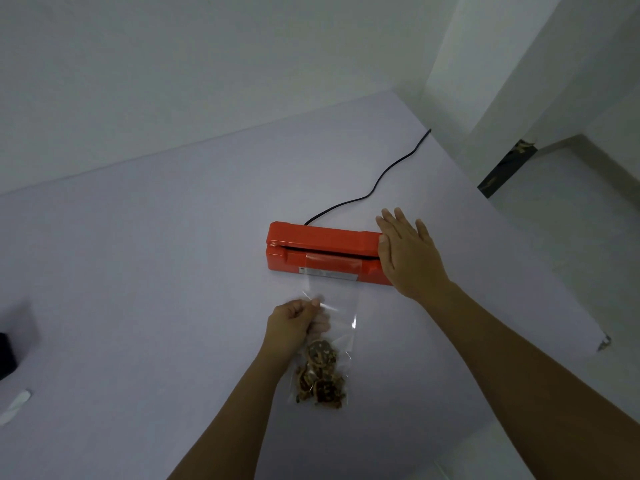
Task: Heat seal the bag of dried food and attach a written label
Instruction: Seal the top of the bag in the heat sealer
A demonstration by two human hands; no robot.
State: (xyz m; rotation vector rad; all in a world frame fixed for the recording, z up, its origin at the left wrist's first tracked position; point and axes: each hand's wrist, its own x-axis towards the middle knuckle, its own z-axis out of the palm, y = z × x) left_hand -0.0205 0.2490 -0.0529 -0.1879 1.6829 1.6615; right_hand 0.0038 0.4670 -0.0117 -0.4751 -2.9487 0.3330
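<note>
Pale table (138, 271): left grip (294, 323) pinches bag (341, 306), right grip (408, 254) lies flat, released, on sealer (322, 242), away from edges.

Bare room: white walls (207, 64), plain table (156, 271)

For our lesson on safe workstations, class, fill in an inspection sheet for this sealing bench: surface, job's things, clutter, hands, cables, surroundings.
Surface: pale table, flat and plain.
Job's things: orange heat sealer with the far end of the clear bag in its slot; dried food lies at the bag's near end; no label seen.
Clutter: black object cut off at the left edge; white object near it, too blurred to name.
Hands: left hand pinches the bag's left edge; right hand lies flat on the sealer's right end.
Cables: black cable runs from the sealer's back to the table's far edge.
Surroundings: white walls; small metal fitting at the table's right edge.
</note>
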